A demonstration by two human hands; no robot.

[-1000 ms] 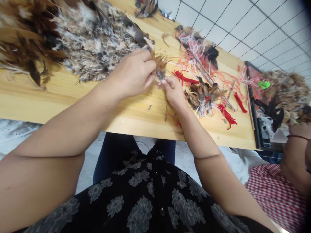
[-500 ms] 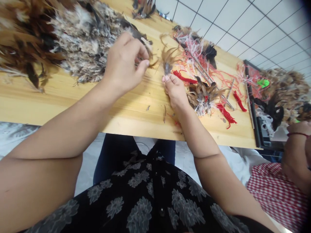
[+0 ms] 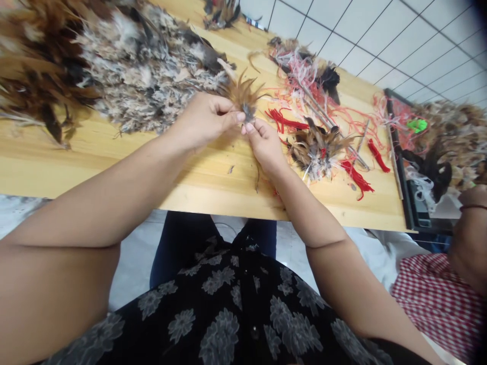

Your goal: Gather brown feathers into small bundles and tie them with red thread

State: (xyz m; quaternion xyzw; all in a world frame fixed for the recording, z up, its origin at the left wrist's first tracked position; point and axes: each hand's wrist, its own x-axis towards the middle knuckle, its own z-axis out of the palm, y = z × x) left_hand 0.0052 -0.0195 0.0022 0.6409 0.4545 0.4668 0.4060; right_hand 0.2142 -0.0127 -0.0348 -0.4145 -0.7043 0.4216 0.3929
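A small bunch of brown feathers (image 3: 245, 96) with a grey base is held between my two hands, its tips fanned upward. My right hand (image 3: 266, 144) pinches the base from the right. On the left side, my left hand (image 3: 207, 119) has thumb and fingers pressed together at the bunch, touching its grey part. A large pile of grey and white feathers (image 3: 133, 76) lies beyond my left hand. To the right of my right hand rests a brown feather bundle (image 3: 317, 147) with white quills.
Brown feathers (image 3: 41, 61) spread at the far left. Red thread tassels (image 3: 355, 177), pink strings (image 3: 300, 76) and thin sticks lie on the wooden table (image 3: 213, 190). At the right, a black tray (image 3: 399, 167) borders more feathers, near another person's arm (image 3: 472, 233).
My left hand has come down and right to the feather bunch, and its fingers have closed on it. My right hand has moved slightly left with the bunch.
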